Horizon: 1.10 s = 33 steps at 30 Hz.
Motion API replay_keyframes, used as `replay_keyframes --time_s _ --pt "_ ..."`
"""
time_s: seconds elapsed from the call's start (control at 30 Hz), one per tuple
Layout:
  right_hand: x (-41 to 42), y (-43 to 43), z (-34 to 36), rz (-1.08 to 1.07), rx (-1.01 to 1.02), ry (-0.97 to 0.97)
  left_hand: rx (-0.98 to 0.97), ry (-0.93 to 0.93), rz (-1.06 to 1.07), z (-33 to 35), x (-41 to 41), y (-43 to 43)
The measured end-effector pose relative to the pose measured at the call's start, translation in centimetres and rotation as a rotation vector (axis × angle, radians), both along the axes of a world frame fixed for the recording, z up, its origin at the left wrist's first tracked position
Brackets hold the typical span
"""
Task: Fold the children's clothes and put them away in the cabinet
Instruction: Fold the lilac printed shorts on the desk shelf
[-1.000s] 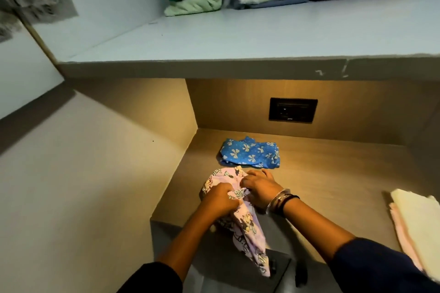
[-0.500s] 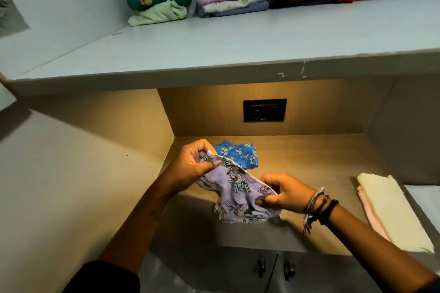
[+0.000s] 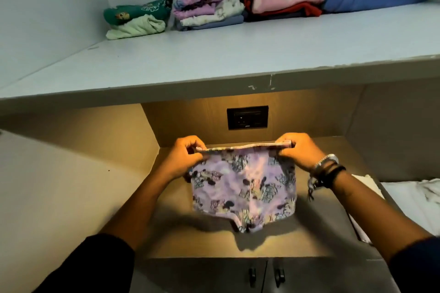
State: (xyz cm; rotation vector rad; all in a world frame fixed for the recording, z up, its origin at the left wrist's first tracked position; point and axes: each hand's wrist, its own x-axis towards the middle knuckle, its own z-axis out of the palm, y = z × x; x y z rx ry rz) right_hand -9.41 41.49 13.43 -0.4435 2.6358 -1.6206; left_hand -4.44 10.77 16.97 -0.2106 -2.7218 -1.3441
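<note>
The left hand (image 3: pixel 185 159) pinches the left end of the waistband of the purple printed shorts (image 3: pixel 242 185), and the right hand (image 3: pixel 298 152) pinches the right end. The shorts hang spread between the hands, just above the desk (image 3: pixel 316 228).

The thin cloth may sag or twist as it is lowered, which would leave the fold crooked, and a slack pinch would drop one corner.

Half a second ago the shorts were bunched, with the left hand higher than the right. Now both hands are level and the cloth is stretched flat. The blue garment seen beyond the hands no longer shows.
</note>
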Motion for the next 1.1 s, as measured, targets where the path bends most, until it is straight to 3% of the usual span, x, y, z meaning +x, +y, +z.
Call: replay_keyframes --time_s 0.13,0.23,0.37,0.5,0.63,0.77,0.93,1.0,1.1 --pt "-2.0 0.5 2.5 -0.100 -0.072 0.181 -0.047 0.185 0.171 0.7 -2.3 1.8" --pt "-0.1 2.7 0.7 -0.031 -0.013 0.190 -0.058 0.187 0.121 -1.8 -0.8 2.1" --pt "4.7 5.5 -6.8 0.060 0.261 0.087 -0.295 0.020 -0.101 -8.8 4.3 3.0" --pt "8.8 7.6 -13.9 0.100 0.689 -0.009 -0.549 0.004 -0.426 -15.3 10.0 6.7" --pt "6.8 8.0 -14.7 0.091 0.977 0.028 -0.571 -0.034 -0.605 -17.7 12.6 11.8" --pt "1.0 5.5 -13.8 0.145 1.153 0.027 -0.533 -0.010 -0.560 -17.1 11.8 16.5" --pt "-2.6 4.7 -12.5 -0.043 1.131 -0.032 -0.350 -0.138 -0.459 -16.0 9.2 18.7" --pt "-1.6 4.6 -11.4 -0.137 1.053 0.007 -0.394 -0.202 -0.514 -16.5 9.0 17.4" --pt "3.2 5.2 -11.6 -0.020 0.953 0.170 -0.515 -0.039 -0.560 -18.5 10.3 13.6"
